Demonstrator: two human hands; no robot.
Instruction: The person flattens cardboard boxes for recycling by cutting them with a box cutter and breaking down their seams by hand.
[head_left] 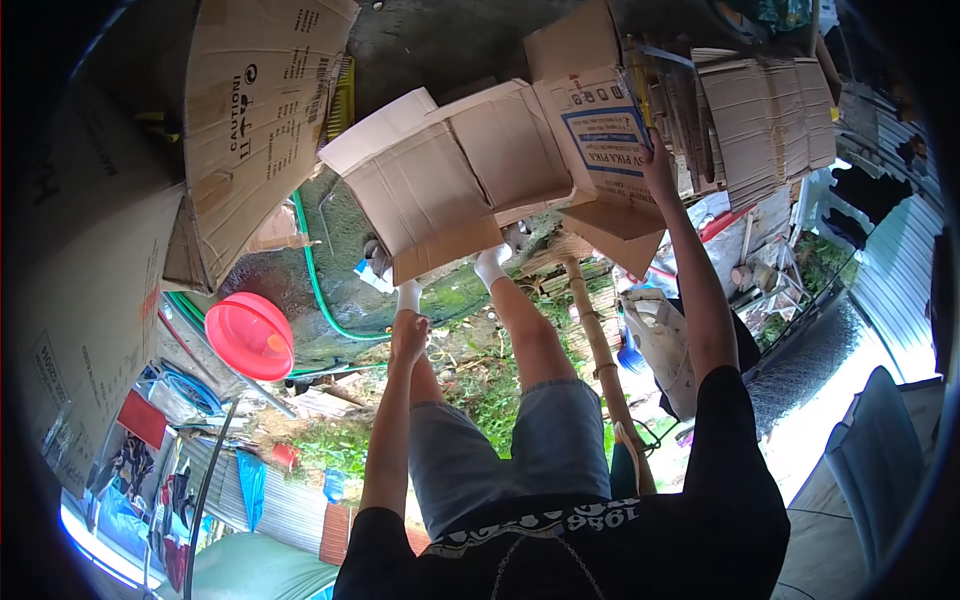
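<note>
Right hand [657,160] pinching edge of flattened box [500,170]; box lies on ground before feet, beside cardboard stack [765,120]. Left hand [408,335] loosely curled, off box, holding nothing. Risk: one-sided grip, flaps flop, box slips; green hose [312,270] near box, trip hazard.

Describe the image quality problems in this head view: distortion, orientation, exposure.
Head view: strong fisheye bending with dark vignetted corners; the scene appears upside down; daylight blows out the lower edges; the flattened cardboard box is sharp and evenly lit, as is the red basin.
</note>
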